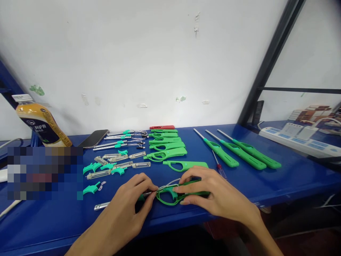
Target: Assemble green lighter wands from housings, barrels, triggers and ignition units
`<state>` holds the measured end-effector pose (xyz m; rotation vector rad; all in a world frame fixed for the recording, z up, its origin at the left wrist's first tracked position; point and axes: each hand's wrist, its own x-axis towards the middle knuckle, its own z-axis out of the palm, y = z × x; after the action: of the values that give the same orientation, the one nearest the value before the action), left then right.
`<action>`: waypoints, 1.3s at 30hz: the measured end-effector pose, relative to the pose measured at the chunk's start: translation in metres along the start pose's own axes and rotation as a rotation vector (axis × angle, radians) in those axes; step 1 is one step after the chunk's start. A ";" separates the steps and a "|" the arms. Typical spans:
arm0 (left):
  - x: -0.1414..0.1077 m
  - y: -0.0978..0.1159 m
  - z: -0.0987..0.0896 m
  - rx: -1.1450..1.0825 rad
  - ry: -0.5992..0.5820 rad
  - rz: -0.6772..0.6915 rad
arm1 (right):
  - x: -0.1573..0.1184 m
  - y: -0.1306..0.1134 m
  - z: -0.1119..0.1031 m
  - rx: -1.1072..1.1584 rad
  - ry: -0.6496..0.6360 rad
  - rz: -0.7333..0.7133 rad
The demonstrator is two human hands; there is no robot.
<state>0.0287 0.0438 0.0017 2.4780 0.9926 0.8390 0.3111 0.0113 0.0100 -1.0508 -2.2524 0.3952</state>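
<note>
My left hand [130,202] pinches the front of a lighter assembly, where a metal tube [101,206] runs under the fingers and out to the left. My right hand [213,192] is closed on the green handle shell [166,203] of the same lighter, near the table's front edge. A teal trigger [172,193] sits inside the shell, against the right fingertips. Thin pale wire [174,181] loops above the shell between both hands. Part of the tube and most of the handle are hidden by my hands. Just behind lies another green handle shell [193,164].
Behind are green shells [170,153], a red shell [162,127], metal tubes [110,145] with wires, clear fuel tanks [98,174] and teal triggers [90,188]. Rightward lie a screwdriver [221,170], assembled lighters [247,156] and a power strip [282,137]. A bottle [42,122] and phone [95,138] stand left.
</note>
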 end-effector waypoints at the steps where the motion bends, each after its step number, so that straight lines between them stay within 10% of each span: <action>1: 0.000 0.000 0.000 -0.001 -0.004 -0.001 | 0.000 -0.001 0.000 0.000 0.000 0.003; 22: -0.001 0.004 -0.003 -0.023 -0.092 -0.042 | 0.000 0.000 0.001 -0.002 -0.001 0.014; 39: 0.002 -0.020 -0.024 0.450 0.175 0.014 | -0.005 0.003 0.003 -0.171 0.257 -0.063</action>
<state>0.0044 0.0617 0.0105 2.8182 1.3536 0.9349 0.3133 0.0095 0.0042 -1.0473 -2.1086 0.0375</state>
